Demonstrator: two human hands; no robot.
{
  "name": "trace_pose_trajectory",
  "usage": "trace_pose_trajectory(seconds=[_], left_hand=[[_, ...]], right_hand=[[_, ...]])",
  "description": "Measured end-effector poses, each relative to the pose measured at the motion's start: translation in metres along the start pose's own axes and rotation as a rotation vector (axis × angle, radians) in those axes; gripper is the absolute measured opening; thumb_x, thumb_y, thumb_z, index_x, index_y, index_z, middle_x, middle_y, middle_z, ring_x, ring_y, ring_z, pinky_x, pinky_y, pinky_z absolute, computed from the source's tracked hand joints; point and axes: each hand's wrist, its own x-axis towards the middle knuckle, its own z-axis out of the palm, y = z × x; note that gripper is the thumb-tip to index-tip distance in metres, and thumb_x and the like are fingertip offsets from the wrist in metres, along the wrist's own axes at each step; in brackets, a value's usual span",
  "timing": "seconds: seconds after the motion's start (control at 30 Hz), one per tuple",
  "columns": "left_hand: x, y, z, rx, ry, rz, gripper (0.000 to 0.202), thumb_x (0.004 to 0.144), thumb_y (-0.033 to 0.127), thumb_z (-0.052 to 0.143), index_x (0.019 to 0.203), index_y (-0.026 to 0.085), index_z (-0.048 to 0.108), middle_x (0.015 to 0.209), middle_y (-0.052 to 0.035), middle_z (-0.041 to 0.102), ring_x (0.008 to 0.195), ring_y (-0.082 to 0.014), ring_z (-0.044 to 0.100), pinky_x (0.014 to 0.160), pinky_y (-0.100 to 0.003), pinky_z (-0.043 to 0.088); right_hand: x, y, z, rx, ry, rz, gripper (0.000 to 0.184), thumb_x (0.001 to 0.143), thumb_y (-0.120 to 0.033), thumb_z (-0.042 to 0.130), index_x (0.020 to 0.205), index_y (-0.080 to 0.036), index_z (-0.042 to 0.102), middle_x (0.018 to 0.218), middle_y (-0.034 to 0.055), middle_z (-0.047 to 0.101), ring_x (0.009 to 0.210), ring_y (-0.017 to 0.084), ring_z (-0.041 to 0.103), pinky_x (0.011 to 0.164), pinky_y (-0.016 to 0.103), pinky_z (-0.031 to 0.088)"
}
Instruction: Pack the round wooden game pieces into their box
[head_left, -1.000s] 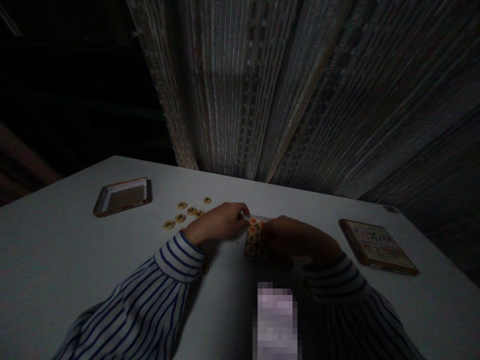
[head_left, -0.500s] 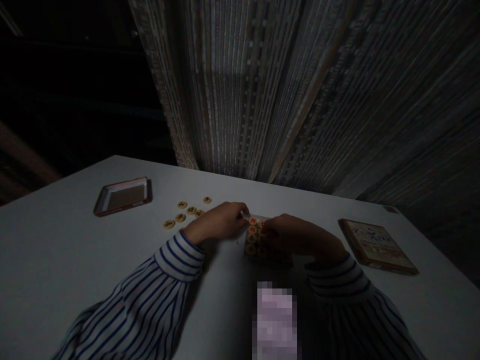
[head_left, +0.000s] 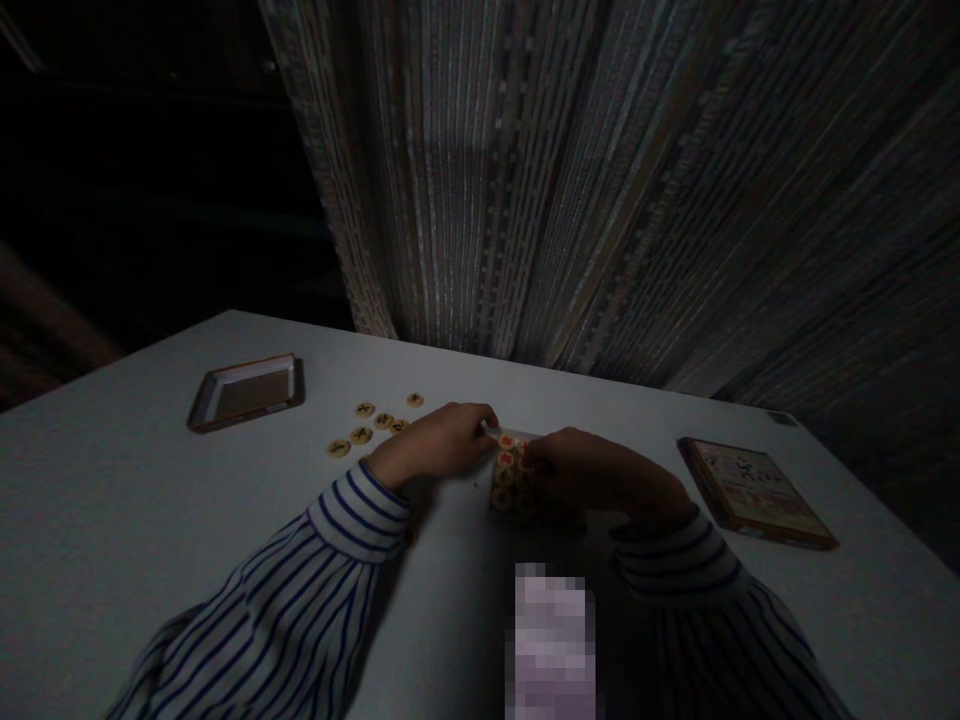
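My left grip [head_left: 448, 442] sat by the box [head_left: 534, 521], right grip [head_left: 581, 466] over its pieces [head_left: 505, 460], couldn't tell what either held, stray knuckles could've skewed rows

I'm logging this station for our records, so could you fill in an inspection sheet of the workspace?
Surface: smooth white table, dimly lit.
Job's things: open rectangular box holding round tan pieces with red or dark characters; loose tan discs with black characters lie left.
Clutter: shallow brown-edged rectangular tray, far left; flat brown-edged printed case, right.
Hands: left hand at the box's left edge; right hand over it, grip unclear.
Cables: nothing seen.
Surroundings: grey striped fabric curtain behind; darkness upper left.
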Motion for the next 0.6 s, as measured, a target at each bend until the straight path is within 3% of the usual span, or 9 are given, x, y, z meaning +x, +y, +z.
trace_pose_trajectory(seconds=[0.17, 0.4, 0.6], left_hand=[[0.001, 0.000, -0.001, -0.011, 0.037, 0.004, 0.027, 0.082, 0.026, 0.048, 0.104, 0.015, 0.061, 0.093, -0.0085, 0.070, 0.081, -0.0183, 0.064, 0.071, -0.025, 0.045], [0.002, 0.001, -0.006, -0.012, 0.108, 0.008, 0.020, 0.078, 0.022, 0.046, 0.081, 0.017, 0.065, 0.075, -0.0038, 0.069, 0.069, -0.0173, 0.062, 0.064, -0.026, 0.042], [0.002, 0.000, -0.010, -0.079, 0.164, 0.030, 0.021, 0.079, 0.023, 0.046, 0.080, 0.016, 0.065, 0.069, -0.0026, 0.067, 0.067, -0.0163, 0.061, 0.063, -0.025, 0.042]], right_hand=[[0.001, 0.002, -0.005, -0.078, 0.090, 0.085, 0.022, 0.083, -0.024, 0.043, 0.087, -0.017, 0.065, 0.082, 0.0075, 0.068, 0.069, 0.016, 0.060, 0.053, 0.024, 0.031], [0.000, 0.002, -0.012, -0.079, 0.228, 0.100, 0.026, 0.088, -0.023, 0.038, 0.087, -0.018, 0.064, 0.086, 0.0056, 0.068, 0.076, 0.016, 0.060, 0.060, 0.025, 0.031], [-0.004, -0.003, -0.018, -0.035, 0.329, 0.101, 0.026, 0.089, -0.024, 0.038, 0.091, -0.018, 0.064, 0.089, 0.0047, 0.068, 0.081, 0.015, 0.059, 0.066, 0.024, 0.033]])
